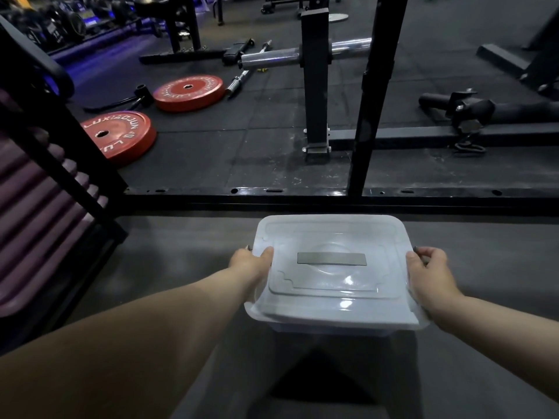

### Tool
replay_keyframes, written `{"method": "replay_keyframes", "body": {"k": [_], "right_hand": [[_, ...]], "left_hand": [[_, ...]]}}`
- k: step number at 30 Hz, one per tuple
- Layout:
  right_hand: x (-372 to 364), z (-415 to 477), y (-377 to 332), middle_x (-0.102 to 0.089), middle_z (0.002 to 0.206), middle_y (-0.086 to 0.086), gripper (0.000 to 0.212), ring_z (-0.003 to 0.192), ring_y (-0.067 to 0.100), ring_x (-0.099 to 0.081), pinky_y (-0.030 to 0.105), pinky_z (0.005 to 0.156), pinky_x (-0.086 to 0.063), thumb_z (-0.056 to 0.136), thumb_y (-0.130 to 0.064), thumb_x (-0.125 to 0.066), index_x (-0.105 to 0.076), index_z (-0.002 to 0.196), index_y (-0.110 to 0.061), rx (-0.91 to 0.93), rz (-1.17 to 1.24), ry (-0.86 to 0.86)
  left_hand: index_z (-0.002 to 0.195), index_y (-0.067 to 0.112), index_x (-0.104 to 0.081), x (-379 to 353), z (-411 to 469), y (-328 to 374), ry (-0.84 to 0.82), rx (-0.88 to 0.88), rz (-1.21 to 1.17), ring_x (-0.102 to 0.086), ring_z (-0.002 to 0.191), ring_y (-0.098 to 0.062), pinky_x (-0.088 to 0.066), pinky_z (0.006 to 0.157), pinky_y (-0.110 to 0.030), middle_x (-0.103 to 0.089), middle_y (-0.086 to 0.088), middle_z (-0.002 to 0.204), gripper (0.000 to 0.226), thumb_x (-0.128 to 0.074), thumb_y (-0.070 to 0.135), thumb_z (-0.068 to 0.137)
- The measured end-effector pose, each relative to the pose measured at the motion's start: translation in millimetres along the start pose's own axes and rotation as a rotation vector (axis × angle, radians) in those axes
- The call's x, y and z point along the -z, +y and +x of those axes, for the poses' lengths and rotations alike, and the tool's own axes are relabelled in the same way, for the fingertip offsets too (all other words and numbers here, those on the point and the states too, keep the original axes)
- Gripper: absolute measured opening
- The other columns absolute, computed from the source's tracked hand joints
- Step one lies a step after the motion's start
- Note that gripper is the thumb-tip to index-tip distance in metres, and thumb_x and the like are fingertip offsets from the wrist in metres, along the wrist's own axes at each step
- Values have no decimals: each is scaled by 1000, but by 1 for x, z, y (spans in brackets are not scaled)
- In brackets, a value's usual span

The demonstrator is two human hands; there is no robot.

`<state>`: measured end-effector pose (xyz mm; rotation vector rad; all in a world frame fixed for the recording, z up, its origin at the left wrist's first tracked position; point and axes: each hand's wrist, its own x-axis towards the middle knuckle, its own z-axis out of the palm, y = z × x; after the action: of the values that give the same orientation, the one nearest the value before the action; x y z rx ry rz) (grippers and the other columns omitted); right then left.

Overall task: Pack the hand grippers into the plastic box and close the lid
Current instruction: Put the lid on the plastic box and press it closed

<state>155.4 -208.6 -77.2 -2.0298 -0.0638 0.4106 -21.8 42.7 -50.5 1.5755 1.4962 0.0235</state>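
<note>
We grip the lidded plastic box [332, 297] by its side edges, left hand [251, 263] at nine o'clock, right hand [429, 273] at three, fingers curled, over bare grey floor [169, 267] with red plates [118, 134] at eleven.

A gym: red weight plates [189, 92], a barbell [305, 54], rubber flooring [272, 140].

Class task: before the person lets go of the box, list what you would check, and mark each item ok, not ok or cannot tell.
1. Lid sits on the plastic box: ok.
2. Left hand grips the lid's left edge: ok.
3. Right hand grips the right edge: ok.
4. Side latches clicked shut: cannot tell, the hands cover them.
5. Hand grippers inside the box: cannot tell, the lid is cloudy.
6. Lid seated evenly at the near edge: cannot tell.
</note>
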Motion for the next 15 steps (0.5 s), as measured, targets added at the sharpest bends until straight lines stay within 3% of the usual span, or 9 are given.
{"method": "replay_keyframes", "body": {"k": [4,8,13,15], "right_hand": [[-1,1,1,-50,113,2,36,99,23,-49,33,87,-37,101,-30,-45,-37,132,-12,11,-32,39],[-1,2,0,-50,114,5,43,98,25,-48,35,87,-38,101,-32,-47,-34,138,-14,1,-78,65],[-3,7,3,-51,136,14,53,118,35,-53,45,101,-42,97,-36,-50,-38,141,-8,0,-167,111],[-4,8,3,-57,129,16,47,110,36,-58,46,98,-46,96,-38,-48,-49,131,-6,-20,-182,101]], "left_hand": [[125,12,-44,0,-2,0,70,-84,23,-56,93,-30,-46,79,-37,-58,-8,118,56,-65,45,85],[127,12,-41,-5,-1,0,132,-166,79,-58,107,-35,-48,86,-42,-53,-9,127,51,-64,38,88],[128,13,-46,-9,-3,-10,148,-212,26,-59,103,-30,-50,90,-43,-55,-6,126,49,-60,38,89],[129,8,-44,-13,-4,-10,140,-147,66,-58,103,-32,-49,86,-39,-55,-10,125,50,-53,40,93]]}}
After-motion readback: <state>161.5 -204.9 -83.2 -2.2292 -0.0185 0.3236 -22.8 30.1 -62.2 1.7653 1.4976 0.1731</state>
